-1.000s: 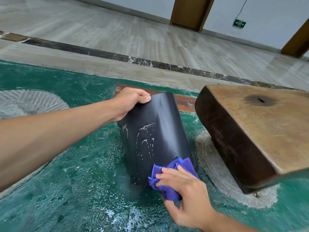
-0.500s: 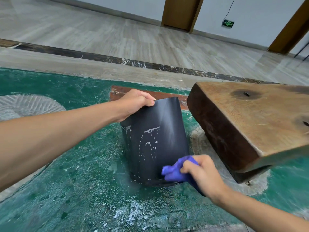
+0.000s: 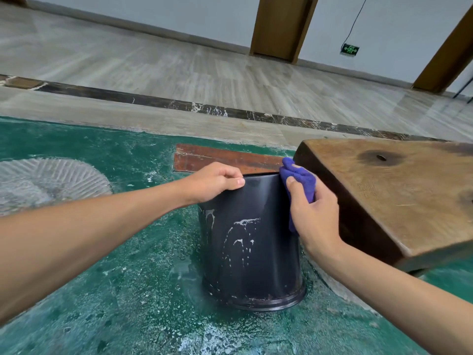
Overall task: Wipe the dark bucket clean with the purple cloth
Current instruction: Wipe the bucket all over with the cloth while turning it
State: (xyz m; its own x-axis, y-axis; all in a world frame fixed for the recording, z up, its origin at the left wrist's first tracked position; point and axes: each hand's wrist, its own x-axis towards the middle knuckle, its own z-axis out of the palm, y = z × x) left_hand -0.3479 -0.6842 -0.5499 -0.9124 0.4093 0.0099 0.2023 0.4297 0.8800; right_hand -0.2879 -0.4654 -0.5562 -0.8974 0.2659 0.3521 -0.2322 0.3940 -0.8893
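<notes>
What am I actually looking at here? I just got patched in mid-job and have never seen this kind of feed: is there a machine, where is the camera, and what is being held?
There is no machine. A person works with two bare hands, and the single picture comes from a wide-angle camera worn on their head, looking forward and down, so both forearms reach in from the bottom edge.

The dark bucket stands upside down on a wet green floor, with white drip marks on its side. The left hand grips its upper edge on the left side. The right hand holds the purple cloth and presses it against the bucket's upper right side.

Just right of the bucket is a thick wooden slab. Behind the bucket a reddish board lies flat on the floor.
</notes>
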